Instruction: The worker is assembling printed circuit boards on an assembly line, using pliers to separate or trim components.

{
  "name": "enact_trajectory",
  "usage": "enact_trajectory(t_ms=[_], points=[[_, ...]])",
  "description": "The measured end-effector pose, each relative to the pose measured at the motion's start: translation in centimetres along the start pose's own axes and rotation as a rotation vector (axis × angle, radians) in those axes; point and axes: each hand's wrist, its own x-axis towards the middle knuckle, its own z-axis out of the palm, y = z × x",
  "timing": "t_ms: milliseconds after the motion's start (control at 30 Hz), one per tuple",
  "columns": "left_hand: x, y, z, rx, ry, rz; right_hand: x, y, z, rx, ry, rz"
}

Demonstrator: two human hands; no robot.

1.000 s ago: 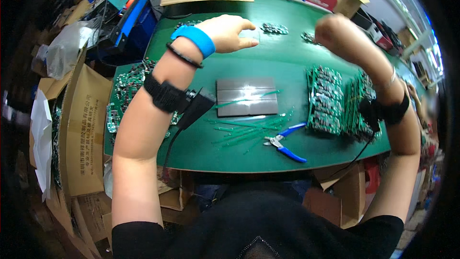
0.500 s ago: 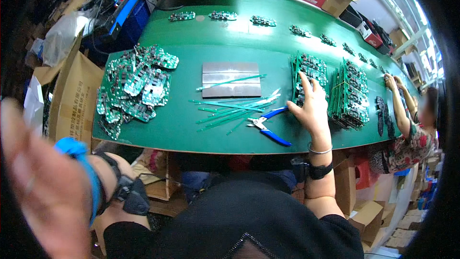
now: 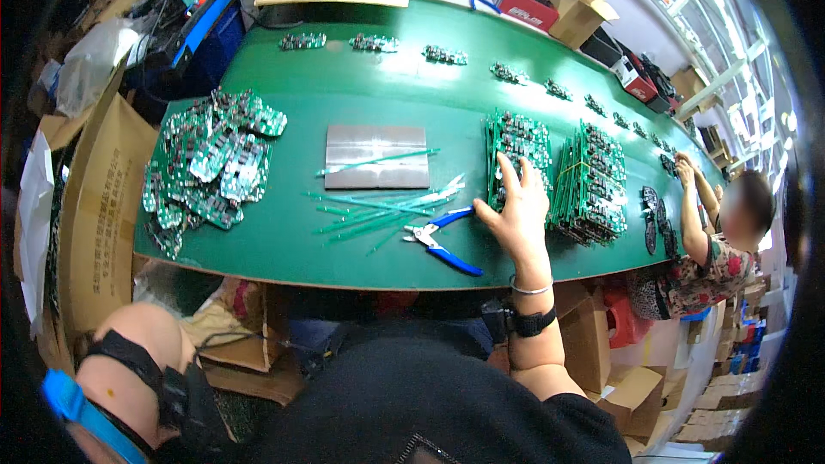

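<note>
My right hand (image 3: 521,216) reaches over the near edge of a stack of green circuit boards (image 3: 526,137), its fingers spread and the thumb apart. I cannot tell whether the fingertips touch the boards. Close to the thumb lie nippers (image 3: 443,241) with blue handles, their jaws apart. Several thin green strips (image 3: 369,210) are scattered left of the nippers, and one strip crosses a grey metal block (image 3: 376,174). My left forearm (image 3: 142,339) shows at the lower left with a blue band (image 3: 82,404); the left hand itself is outside the picture.
A loose heap of circuit boards (image 3: 215,159) covers the table's left end. Another banded stack of boards (image 3: 593,185) stands right of my hand. Single boards (image 3: 375,44) form a row along the back. A co-worker (image 3: 709,232) works at the right; a cardboard box (image 3: 112,215) stands left.
My left hand, blurred and large at the left before, has dropped out of view. The whole scene has shifted left as the view turned. My right hand stays by the same stack.
</note>
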Motion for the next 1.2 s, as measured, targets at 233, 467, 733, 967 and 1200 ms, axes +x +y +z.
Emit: enact_trajectory(t_ms=[233, 467, 733, 967, 1200], points=[[17.3, -4.1, 27.2, 0.185, 0.046, 0.201, -0.6, 0.1, 1.1, 0.046, -0.020, -0.023], [19.3, -4.7, 36.6, 0.362, 0.268, 0.198, -3.5, 0.2, 0.2, 0.022, -0.022, 0.160], [16.6, -6.9, 37.5, 0.294, 0.321, 0.169, -0.8, 0.1, 0.0, 0.278, 0.117, 0.066], [21.7, -5.4, 38.7, 0.150, 0.166, -0.108, 0.1, 1.4, -1.1, 0.717, 0.278, 0.130], [31.9, -8.6, 46.9, 0.138, 0.088, -0.259, -0.4, 3.5, -1.9, 1.110, 0.327, 0.198]])
